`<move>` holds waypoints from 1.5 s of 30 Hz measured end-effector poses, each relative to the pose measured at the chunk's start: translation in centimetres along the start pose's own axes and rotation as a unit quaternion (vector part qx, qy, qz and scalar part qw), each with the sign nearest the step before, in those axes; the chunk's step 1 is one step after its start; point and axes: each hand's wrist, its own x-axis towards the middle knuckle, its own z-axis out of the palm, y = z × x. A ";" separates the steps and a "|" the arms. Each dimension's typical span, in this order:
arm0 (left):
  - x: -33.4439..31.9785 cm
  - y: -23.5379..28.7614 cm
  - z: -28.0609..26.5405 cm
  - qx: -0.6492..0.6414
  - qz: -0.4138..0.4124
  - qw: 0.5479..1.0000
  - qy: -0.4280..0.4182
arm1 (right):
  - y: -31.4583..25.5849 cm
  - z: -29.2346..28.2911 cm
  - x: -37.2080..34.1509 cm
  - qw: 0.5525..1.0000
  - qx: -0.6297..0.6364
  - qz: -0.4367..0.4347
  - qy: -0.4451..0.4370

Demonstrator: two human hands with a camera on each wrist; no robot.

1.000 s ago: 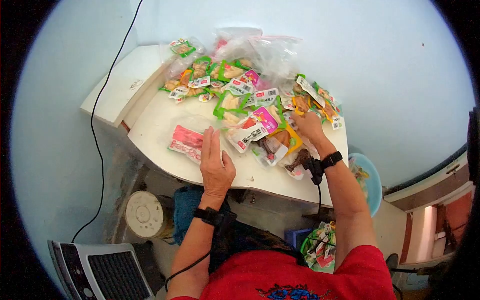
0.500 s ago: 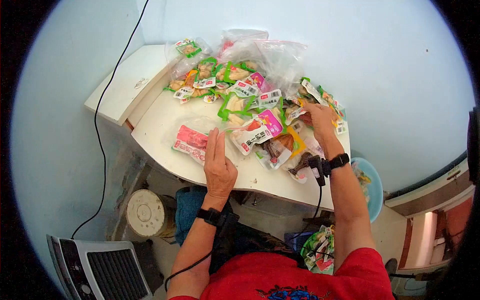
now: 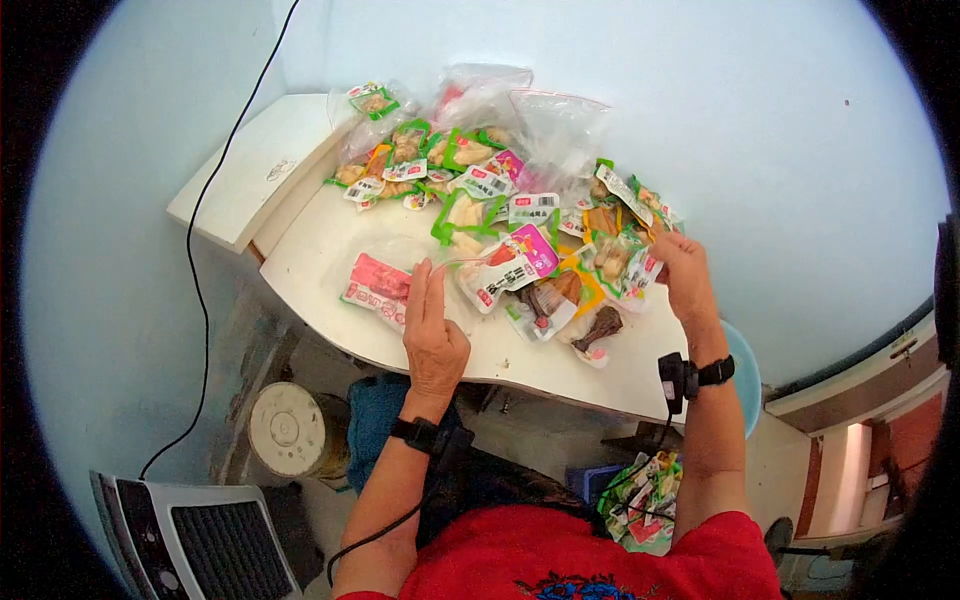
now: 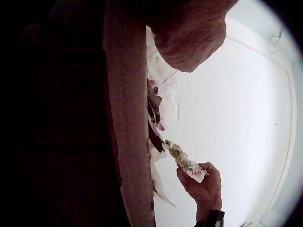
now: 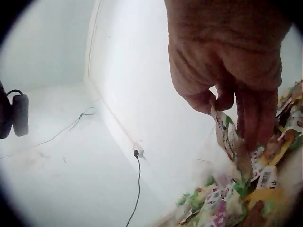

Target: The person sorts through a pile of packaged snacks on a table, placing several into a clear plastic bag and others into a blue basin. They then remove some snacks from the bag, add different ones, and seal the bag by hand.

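Between thumb and fingers, my right hand [image 3: 688, 280] pinches the edge of a green-and-white snack packet [image 3: 618, 264] at the right of the table. The left wrist view shows that packet [image 4: 183, 160] raised in the right hand [image 4: 204, 185], and the right wrist view shows it [image 5: 229, 135] below the thumb. My left hand [image 3: 436, 345] has its fingers straight, beside a clear bag with a pink-and-white packet [image 3: 378, 285]. Right of those fingers lies a purple-and-white packet [image 3: 512, 267]. A packet with a dark drumstick [image 3: 600, 328] lies near the front edge.
Several snack packets [image 3: 405, 150] and clear plastic bags [image 3: 560, 130] are heaped along the back of the white table [image 3: 320, 240]. A blue basin [image 3: 742, 375] stands right of the table, and a container of packets [image 3: 645, 500] is below. A round stool [image 3: 287, 428] stands at left.
My right hand has moved from the heap at the right towards the table's right edge, bringing a green-and-white packet up in its fingers. The left hand has stayed nearly in place.
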 end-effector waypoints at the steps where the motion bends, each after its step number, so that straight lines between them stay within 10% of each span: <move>1: 0.0 0.1 0.0 -0.003 -0.001 1.000 0.000 | 1.1 -0.3 -0.1 1.000 -0.025 0.006 0.010; 15: 0.0 0.2 -0.1 -0.014 0.016 1.000 -0.006 | 5.3 -1.0 -2.1 0.993 0.090 0.081 -0.012; 21: -0.1 0.2 -0.1 -0.017 0.012 1.000 -0.012 | 2.7 -0.1 -3.8 0.995 0.078 -0.014 0.058; 31: 0.1 0.5 -0.4 -0.016 0.028 0.999 0.001 | 2.4 9.4 -8.1 0.955 0.182 0.129 -0.195; 45: 0.4 0.7 -0.9 0.002 0.058 0.998 0.001 | 4.0 17.7 -7.4 0.906 0.348 0.144 -0.194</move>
